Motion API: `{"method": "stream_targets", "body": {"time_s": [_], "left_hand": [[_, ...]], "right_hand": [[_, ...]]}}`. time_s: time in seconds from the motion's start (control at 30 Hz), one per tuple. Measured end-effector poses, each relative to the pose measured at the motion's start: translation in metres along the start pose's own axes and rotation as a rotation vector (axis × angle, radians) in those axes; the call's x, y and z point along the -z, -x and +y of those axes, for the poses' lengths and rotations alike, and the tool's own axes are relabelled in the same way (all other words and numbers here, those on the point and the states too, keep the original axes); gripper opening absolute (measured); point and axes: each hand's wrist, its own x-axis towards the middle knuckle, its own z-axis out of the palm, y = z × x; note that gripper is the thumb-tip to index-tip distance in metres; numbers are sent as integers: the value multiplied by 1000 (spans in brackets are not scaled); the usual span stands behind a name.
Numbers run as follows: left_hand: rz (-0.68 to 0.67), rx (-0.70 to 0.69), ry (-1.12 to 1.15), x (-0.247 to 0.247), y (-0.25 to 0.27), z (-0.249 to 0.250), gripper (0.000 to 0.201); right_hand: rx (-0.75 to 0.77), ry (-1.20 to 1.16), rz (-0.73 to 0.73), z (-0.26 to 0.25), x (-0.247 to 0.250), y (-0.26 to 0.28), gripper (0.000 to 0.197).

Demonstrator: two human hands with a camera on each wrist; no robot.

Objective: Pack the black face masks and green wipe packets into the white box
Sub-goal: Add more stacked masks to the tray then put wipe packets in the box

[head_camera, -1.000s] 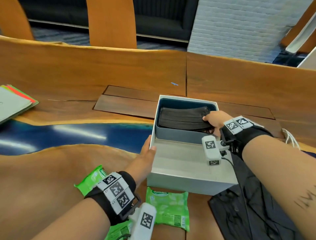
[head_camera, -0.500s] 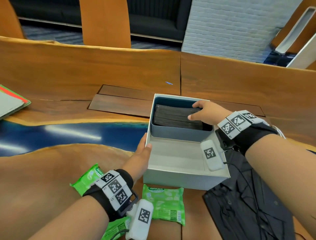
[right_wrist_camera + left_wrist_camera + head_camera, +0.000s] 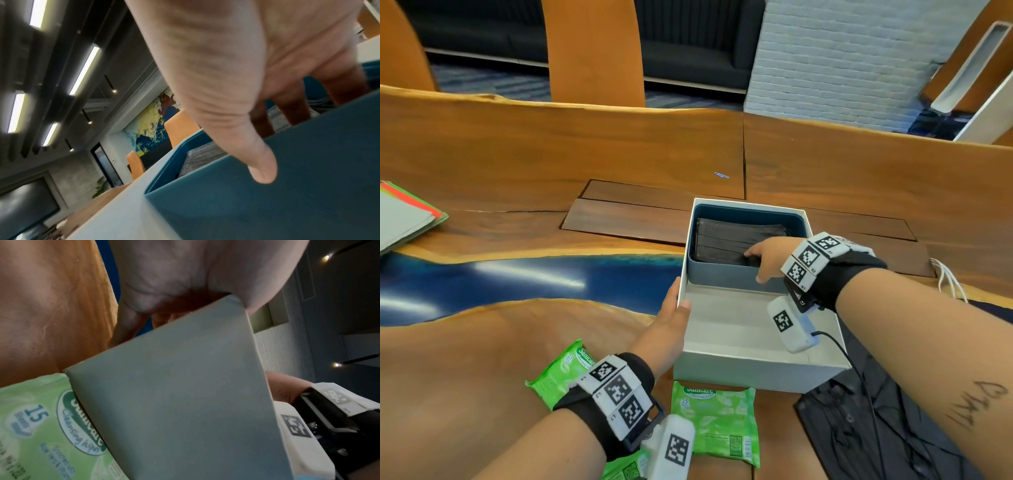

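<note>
On the table (image 3: 482, 342), the right hand (image 3: 768, 255) has slid nearer on the black face masks (image 3: 726, 241), fingers flat; the left hand (image 3: 671, 322) still grips the white box (image 3: 739, 371).

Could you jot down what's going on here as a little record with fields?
box: white box open on the wooden table
masks: black masks stacked in its blue far compartment
near compartment: nothing in it
left hand: grips the box's left wall
right hand: fingers on the masks
wipes: green packets on the table, outside the box
</note>
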Motion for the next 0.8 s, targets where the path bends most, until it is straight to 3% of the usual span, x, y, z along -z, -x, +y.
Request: {"method": "stream_targets", "body": {"time_s": [0.27,0.4,0.5,0.6,0.7,0.8], "left_hand": [[-3,11,1,-1,2,2,62],[6,25,-10,0,4,3,50],[12,26,-52,-2,7,8,55],[46,22,-111,-3,11,17,47],[71,23,-198,-7,21,29,46],[185,33,-269,-8,26,35,49]], "right_hand": [[12,-108,94,7,-6,-3,54],[3,-281,174,10,-14,7,57],[24,-483,274,21,-15,32,55],[47,-672,355,41,-13,66,45],[0,-802,432,64,-20,107,36],[-69,-893,486,84,-40,141,29]]}}
